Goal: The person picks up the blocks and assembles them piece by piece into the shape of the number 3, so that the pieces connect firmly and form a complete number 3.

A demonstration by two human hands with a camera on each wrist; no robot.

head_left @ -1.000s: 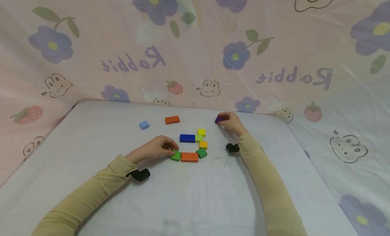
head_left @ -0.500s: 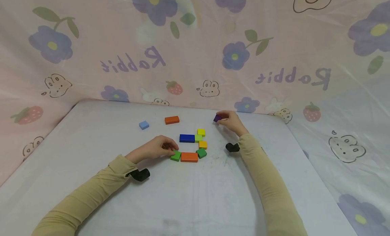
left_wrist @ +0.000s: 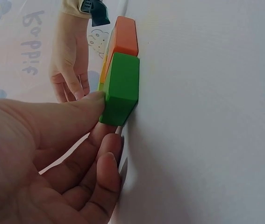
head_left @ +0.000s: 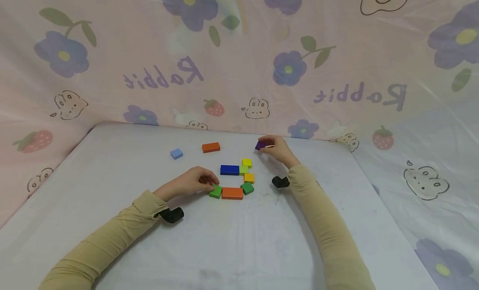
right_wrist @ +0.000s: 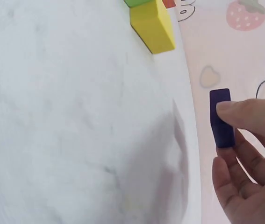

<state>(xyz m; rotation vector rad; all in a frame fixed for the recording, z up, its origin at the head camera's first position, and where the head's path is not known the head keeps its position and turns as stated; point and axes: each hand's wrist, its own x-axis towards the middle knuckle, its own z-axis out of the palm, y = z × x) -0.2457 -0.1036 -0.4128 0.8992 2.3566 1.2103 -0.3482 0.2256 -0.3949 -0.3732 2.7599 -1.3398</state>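
Note:
My right hand (head_left: 275,149) pinches a small purple block (right_wrist: 221,117) between thumb and fingers, held above the far right of the table. My left hand (head_left: 192,182) pinches a green block (left_wrist: 120,88) that stands at the left end of a row. Against that block sits an orange block (head_left: 232,193), with a darker green block (head_left: 247,188) angled at its right end. Behind them, an amber block (head_left: 249,178), a lime block (head_left: 244,170) and a yellow block (head_left: 247,162) run away from me. A long dark blue block (head_left: 230,170) meets the lime one's left side.
A red-orange block (head_left: 211,147) and a light blue block (head_left: 177,153) lie apart at the back left of the white table (head_left: 209,248). A patterned cloth (head_left: 239,65) hangs behind. Black wrist devices (head_left: 172,215) sit under both cuffs.
My right hand has moved left with the purple block, toward the yellow block's far side. The left hand and the blocks on the table have stayed where they were.

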